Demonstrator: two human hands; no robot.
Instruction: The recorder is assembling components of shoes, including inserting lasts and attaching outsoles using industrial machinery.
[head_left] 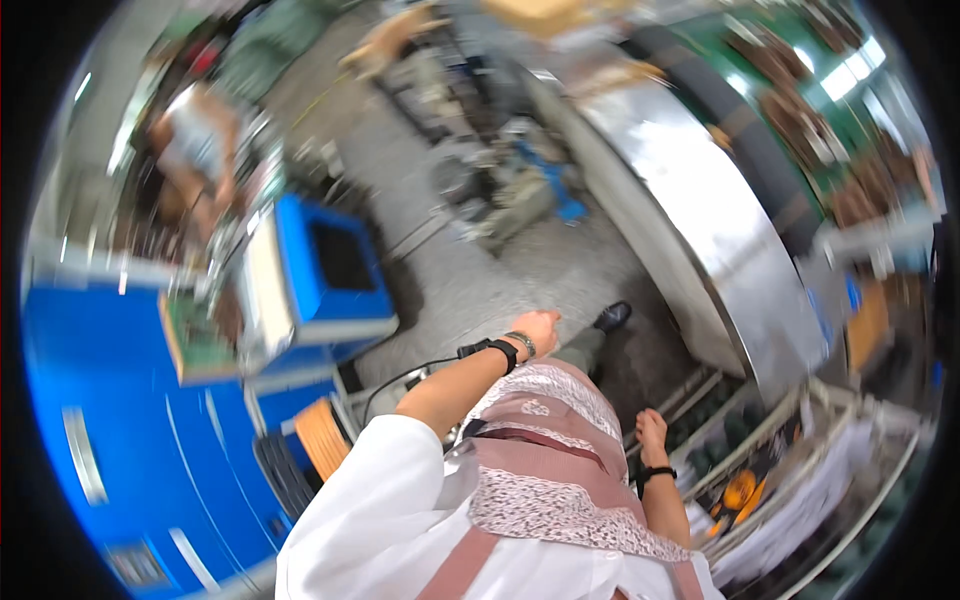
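Note:
My left hand is in front of my apron, its fingers curled in and nothing showing in them. A dark band and a beaded bracelet circle that wrist. Lower and to the right, my right hand hangs beside the apron, its fingers also curled with no object visible. A black band is on the right wrist. Neither hand touches a work object. One dark shoe of mine shows on the grey floor ahead.
A long metal-topped bench runs along the right. At left stand a blue machine and blue cabinets. A blurred person is at far left. Ahead is blurred machinery; a cart with mixed items is at lower right.

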